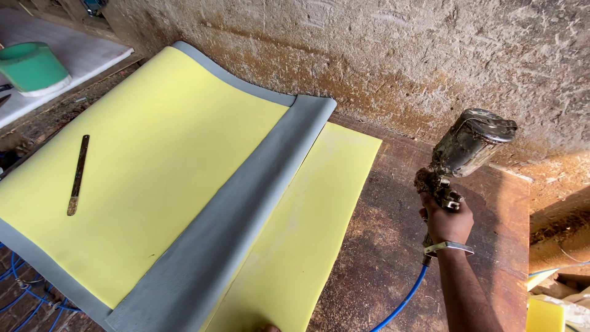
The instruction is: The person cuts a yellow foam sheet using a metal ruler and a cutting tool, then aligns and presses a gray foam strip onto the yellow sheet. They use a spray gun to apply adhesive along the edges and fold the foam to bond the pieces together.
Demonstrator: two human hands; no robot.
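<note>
Holding the spray gun (467, 154) in my right hand (447, 220), fist closed round the grip, nozzle off to the right of the foam (153, 166); left hand (268, 328) barely shows at the bottom edge, can't tell its grip. Risks: the folded grey sheet (233, 227) could flop back onto the bare foam strip; overspray could hit the wall (381, 55); the blue hose (402, 304) might drag across the counter (381, 246). Metal strip (78, 174) lies loose on the foam, left. Free room only on the right; wall close behind.
</note>
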